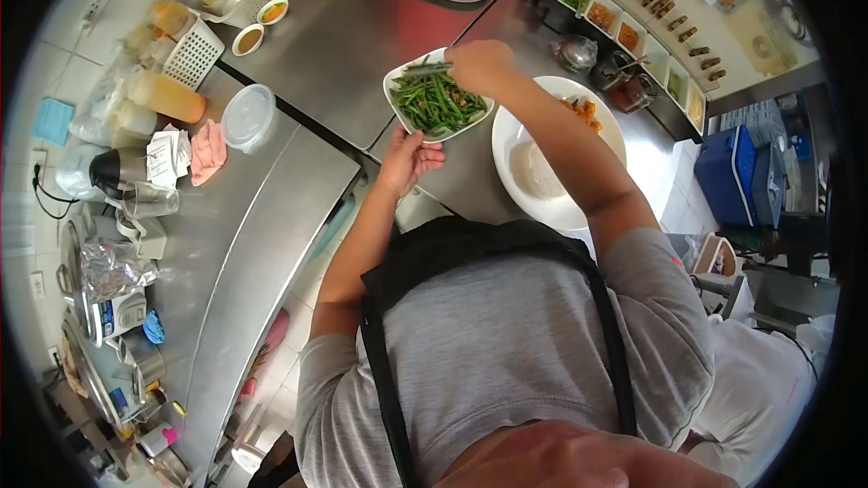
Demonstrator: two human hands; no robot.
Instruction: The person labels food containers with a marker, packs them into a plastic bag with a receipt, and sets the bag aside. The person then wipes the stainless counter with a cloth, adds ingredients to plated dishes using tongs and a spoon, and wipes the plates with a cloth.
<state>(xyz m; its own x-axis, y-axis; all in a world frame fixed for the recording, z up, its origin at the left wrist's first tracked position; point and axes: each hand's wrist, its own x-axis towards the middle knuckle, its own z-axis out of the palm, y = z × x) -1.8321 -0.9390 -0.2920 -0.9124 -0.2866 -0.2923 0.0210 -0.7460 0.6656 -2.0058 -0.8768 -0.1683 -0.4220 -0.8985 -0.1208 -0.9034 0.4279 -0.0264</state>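
Observation:
A white dish of green beans (438, 104) with small brown bits is on the steel counter in front of me. My left hand (413, 159) is at the dish's near edge, fingers curled around the rim. Over the dish's far right side, my right hand (481, 68) is closed on metal tongs (425, 69), whose tips lie over the beans. To the right of the dish stands a large white plate (611, 117) with white rice (535, 170) and an orange-brown food (586, 115); my right forearm passes above it and hides part of it.
A black rack of toppings (630, 36) and glass jars (633, 90) stand at the back right. Two small sauce bowls (248, 40) sit at the back left. A lidded plastic tub (249, 117), a pink cloth (209, 153) and bottles (167, 97) are on the left counter.

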